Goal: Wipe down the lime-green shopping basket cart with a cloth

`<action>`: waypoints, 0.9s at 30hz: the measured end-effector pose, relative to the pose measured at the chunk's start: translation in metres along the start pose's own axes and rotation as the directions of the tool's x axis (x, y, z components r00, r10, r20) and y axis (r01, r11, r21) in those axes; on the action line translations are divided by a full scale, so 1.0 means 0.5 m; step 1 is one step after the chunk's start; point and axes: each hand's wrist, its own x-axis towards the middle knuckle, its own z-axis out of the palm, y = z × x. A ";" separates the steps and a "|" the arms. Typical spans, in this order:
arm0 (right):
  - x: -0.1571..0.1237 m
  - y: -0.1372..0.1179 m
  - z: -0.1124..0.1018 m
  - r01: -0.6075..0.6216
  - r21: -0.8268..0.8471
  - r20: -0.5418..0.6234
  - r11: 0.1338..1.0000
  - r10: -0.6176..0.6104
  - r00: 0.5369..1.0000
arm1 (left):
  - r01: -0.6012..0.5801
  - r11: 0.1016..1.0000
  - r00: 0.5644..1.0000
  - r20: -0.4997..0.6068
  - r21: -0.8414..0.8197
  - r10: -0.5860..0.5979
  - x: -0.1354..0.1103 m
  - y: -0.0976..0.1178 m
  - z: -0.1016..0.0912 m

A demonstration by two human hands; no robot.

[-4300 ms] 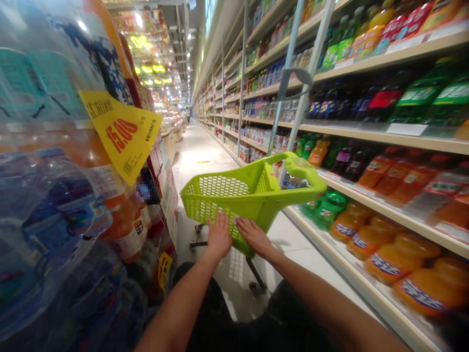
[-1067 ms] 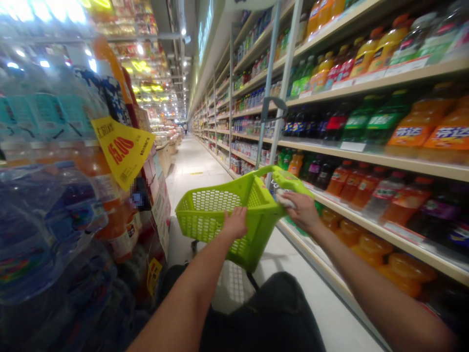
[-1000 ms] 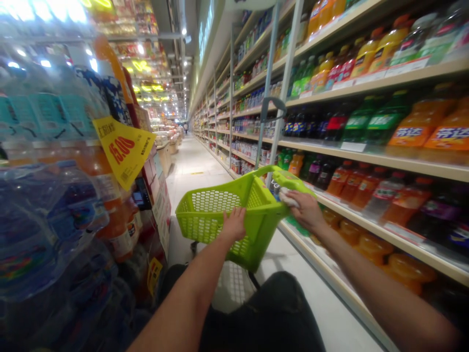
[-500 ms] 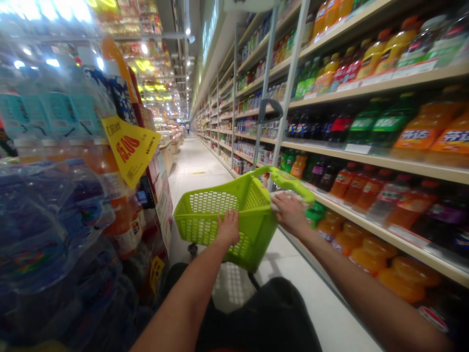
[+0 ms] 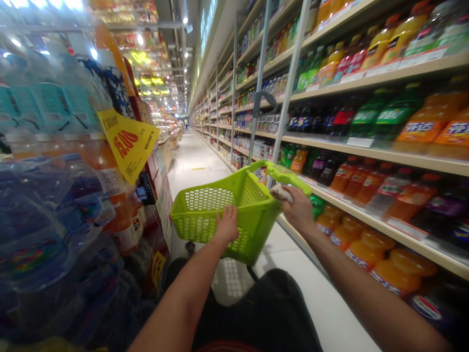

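A lime-green plastic shopping basket (image 5: 205, 215) on a wheeled frame stands in the aisle in front of me. My left hand (image 5: 227, 226) rests on its near rim, fingers hooked over the edge. My right hand (image 5: 298, 209) is closed round a small whitish cloth (image 5: 281, 192) and presses it against the basket's green handle (image 5: 289, 175) at the right corner. My dark-trousered knee shows below the basket.
Shelves of orange, green and dark soda bottles (image 5: 366, 117) run along the right. Shrink-wrapped water packs (image 5: 47, 215) and a yellow price sign (image 5: 126, 142) crowd the left. A white tiled aisle floor (image 5: 194, 161) stretches ahead.
Both hands left the basket's near side. The left moved up to the rim, the right went to the handle with a cloth and has since shifted slightly along it.
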 end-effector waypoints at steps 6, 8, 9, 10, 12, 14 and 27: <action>0.048 0.020 -0.022 -0.055 -0.266 0.049 0.962 0.070 0.996 | 0.008 1.000 1.000 -0.011 -0.002 -0.008 -0.003 -0.006 0.000; 0.038 0.031 -0.009 0.008 -0.285 0.077 0.959 0.014 0.997 | 0.008 1.000 1.000 -0.006 -0.004 -0.008 -0.005 -0.006 -0.001; 0.027 0.032 0.001 0.051 -0.277 0.108 0.960 -0.021 0.994 | 0.006 1.000 1.000 -0.004 -0.005 -0.006 -0.006 -0.005 -0.002; 0.015 0.032 0.012 0.090 -0.264 0.138 0.960 -0.054 0.989 | 0.005 1.000 1.000 -0.003 -0.006 -0.005 -0.007 -0.005 -0.003; -0.008 0.026 0.034 0.143 -0.237 0.167 0.961 -0.105 0.980 | 0.006 1.000 1.000 -0.002 -0.006 -0.006 -0.009 -0.006 -0.005; -0.018 0.020 0.046 0.171 -0.205 0.168 0.964 -0.138 0.976 | 0.012 1.000 1.000 -0.002 -0.007 -0.012 -0.009 -0.006 -0.006; 0.061 0.010 0.010 0.073 -0.358 0.313 0.931 0.046 0.949 | 0.010 1.000 1.000 0.014 0.021 -0.010 -0.013 -0.009 -0.006</action>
